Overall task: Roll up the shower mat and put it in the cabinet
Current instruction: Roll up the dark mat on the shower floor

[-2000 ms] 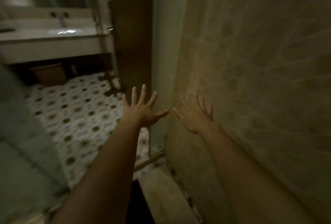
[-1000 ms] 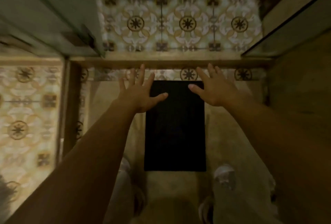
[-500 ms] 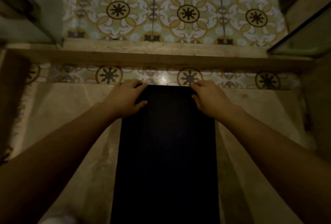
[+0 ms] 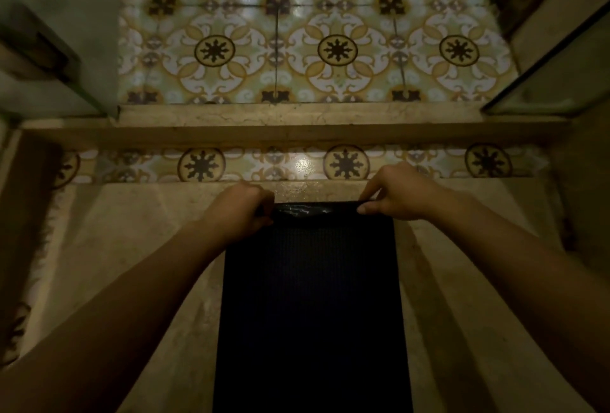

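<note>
A long black shower mat (image 4: 312, 307) lies flat on the beige shower floor, running from the bottom edge of the view up toward the threshold. Its far edge is lifted and curled back a little, showing a shiny wet underside. My left hand (image 4: 238, 209) grips the far left corner with closed fingers. My right hand (image 4: 394, 196) pinches the far right corner between thumb and fingers. No cabinet is in view.
A raised stone threshold (image 4: 297, 125) crosses the view just beyond the mat, with patterned floor tiles (image 4: 336, 49) past it. A glass panel (image 4: 554, 76) stands at the right and a door or panel (image 4: 56, 33) at the left. Bare shower floor (image 4: 138, 241) flanks the mat.
My head has tilted down from the wall to the floor. Both hands reached the mat's far edge, closed on its corners and lifted the edge, which now curls back toward me.
</note>
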Available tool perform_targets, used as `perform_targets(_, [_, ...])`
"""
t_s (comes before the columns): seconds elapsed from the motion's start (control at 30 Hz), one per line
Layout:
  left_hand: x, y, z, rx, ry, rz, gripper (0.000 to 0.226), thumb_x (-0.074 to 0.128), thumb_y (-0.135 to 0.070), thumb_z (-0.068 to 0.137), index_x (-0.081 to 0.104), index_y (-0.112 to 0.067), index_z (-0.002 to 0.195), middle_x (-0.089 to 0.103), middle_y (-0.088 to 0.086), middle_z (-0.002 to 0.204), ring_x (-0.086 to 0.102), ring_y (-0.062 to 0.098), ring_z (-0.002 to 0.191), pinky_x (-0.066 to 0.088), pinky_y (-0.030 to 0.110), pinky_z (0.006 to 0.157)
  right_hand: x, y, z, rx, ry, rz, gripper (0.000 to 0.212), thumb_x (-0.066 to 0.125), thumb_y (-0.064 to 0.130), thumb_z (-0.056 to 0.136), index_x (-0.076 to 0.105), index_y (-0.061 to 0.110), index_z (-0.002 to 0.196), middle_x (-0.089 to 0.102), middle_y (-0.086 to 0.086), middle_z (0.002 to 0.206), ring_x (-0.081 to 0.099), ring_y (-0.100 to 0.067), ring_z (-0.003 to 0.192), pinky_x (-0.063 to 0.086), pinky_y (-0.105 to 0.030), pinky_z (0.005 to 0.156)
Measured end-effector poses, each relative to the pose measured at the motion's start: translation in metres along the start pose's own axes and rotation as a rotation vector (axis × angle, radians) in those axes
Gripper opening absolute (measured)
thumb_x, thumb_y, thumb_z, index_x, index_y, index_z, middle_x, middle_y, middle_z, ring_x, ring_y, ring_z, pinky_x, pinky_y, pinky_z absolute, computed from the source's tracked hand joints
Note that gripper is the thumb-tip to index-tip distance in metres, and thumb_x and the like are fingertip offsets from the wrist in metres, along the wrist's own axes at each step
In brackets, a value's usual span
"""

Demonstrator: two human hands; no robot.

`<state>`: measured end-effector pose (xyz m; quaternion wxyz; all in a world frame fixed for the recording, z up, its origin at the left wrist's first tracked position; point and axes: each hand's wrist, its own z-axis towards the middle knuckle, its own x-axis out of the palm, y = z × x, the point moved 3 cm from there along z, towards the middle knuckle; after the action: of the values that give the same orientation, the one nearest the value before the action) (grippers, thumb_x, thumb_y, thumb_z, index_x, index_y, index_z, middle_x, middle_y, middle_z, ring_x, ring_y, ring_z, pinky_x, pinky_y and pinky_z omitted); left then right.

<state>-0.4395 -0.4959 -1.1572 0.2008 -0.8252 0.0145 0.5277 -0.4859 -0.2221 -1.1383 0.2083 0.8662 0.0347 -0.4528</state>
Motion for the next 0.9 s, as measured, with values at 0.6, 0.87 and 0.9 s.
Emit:
perform_targets(0.6, [-0.023,-0.001,0.034,0.096,-0.068,0.277,0.033,0.064,-0.018,0.08,0.054,-0.006,0.109,0.059,0.017,0.11,0.054,0.035,0.106,0.049,0.044,0.08,0.009,0.014,0.018,-0.105,-0.287,-0.221,0.026,0.07,0.022,0.082,0.059,0.005,0.099,0.059,-0.017,0.108,0.061,-0.038,0.092,0.05,-0.041,0.073])
perform_targets(0.87, [-0.013,0.001,0.037,-0.009,-0.135,0.131,0.025,0.066,-0.013,0.074,0.059,-0.012,0.098,0.061,0.011,0.102,0.057,0.031,0.098,0.047,0.036,0.071,0.028,0.015,0.02,-0.112,-0.286,-0.302,0.041,0.068,0.0,0.073,0.049,0.004,0.109,0.049,-0.018,0.114,0.056,-0.033,0.081,0.035,-0.034,0.057])
perform_targets(0.9, [-0.013,0.003,0.037,-0.017,-0.121,0.115,0.025,0.066,-0.012,0.074,0.059,-0.012,0.099,0.061,0.011,0.102,0.057,0.031,0.097,0.047,0.036,0.072,0.029,0.015,0.02,-0.108,-0.3,-0.301,0.042,0.068,0.0,0.071,0.049,0.004,0.108,0.05,-0.018,0.112,0.056,-0.034,0.081,0.033,-0.034,0.056])
